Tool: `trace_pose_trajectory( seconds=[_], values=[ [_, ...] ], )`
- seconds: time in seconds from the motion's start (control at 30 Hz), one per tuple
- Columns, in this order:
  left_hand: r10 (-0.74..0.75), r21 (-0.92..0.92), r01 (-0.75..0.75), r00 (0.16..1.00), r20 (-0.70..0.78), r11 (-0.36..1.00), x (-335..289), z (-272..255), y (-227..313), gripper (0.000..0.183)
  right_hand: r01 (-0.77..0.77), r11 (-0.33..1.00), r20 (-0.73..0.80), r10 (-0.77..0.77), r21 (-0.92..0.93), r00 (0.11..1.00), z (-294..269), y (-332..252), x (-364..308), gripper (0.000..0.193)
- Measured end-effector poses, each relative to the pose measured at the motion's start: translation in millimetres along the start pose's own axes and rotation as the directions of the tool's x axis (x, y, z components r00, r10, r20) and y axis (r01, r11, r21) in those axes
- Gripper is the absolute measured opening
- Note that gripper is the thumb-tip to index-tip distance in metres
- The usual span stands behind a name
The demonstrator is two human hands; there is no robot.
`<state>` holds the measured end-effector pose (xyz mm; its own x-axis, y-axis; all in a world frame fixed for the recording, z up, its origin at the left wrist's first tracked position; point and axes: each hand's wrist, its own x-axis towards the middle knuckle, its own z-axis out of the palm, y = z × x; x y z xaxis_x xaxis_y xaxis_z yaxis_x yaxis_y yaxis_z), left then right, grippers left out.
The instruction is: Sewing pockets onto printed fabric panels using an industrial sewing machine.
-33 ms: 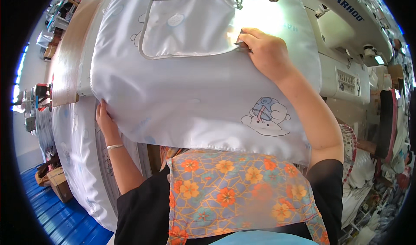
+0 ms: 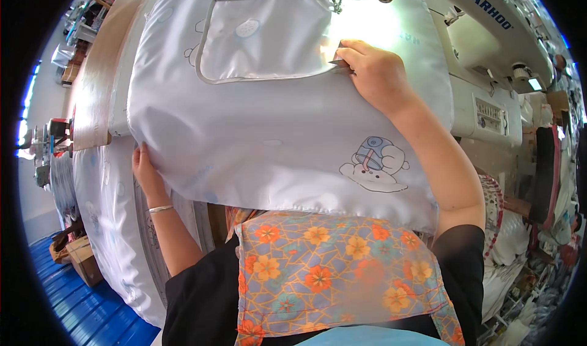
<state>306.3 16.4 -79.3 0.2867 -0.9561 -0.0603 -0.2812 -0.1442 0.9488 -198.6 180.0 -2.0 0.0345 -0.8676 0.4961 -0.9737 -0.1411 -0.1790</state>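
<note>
A large shiny white cloth [image 2: 275, 110] with cartoon prints is spread under the sewing machine's needle area [image 2: 338, 3]. On it lies a white rounded patch [image 2: 275, 40] with grey binding along its edge. My right hand [image 2: 376, 70] is closed at the patch's lower right corner, just below the presser foot. From its fingers sticks a small dark pointed piece [image 2: 335, 62], whose kind I cannot make out. At the cloth's left edge, my left hand [image 2: 145, 165] grips the cloth, its thumb hidden.
The machine's arm [image 2: 489, 22] reaches over from the right, and a bright lamp lights the cloth by the needle. A wooden tabletop [image 2: 92, 107] borders the left. More white printed cloth [image 2: 101, 211] hangs there above a blue floor [image 2: 92, 309], beside a cardboard box [image 2: 84, 260].
My left hand has shifted slightly left along the cloth's edge. The right hand and the patch stay where they were.
</note>
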Motion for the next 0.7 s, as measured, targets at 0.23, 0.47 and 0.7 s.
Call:
trace_pose_trajectory(
  seconds=[0.23,0.47,0.7],
  values=[
    [0.779,0.715,-0.606,0.611,0.139,0.348,-13.4,41.3,89.2,0.045,0.001,0.998,0.007,-0.001,-0.059,1.0,2.0,-0.9,-1.6,0.023],
    [0.744,0.183,-0.982,0.156,0.649,0.046,-74.7,145.8,146.4,0.031,0.01,1.0,-0.037,-0.009,0.027,0.999,-1.5,-11.1,-9.3,0.029],
    [0.763,0.1,-0.98,0.197,0.615,0.173,-75.4,144.1,129.6,0.023,0.041,0.999,-0.02,-0.041,0.021,0.999,-5.9,-14.8,-13.3,0.032]
  ],
)
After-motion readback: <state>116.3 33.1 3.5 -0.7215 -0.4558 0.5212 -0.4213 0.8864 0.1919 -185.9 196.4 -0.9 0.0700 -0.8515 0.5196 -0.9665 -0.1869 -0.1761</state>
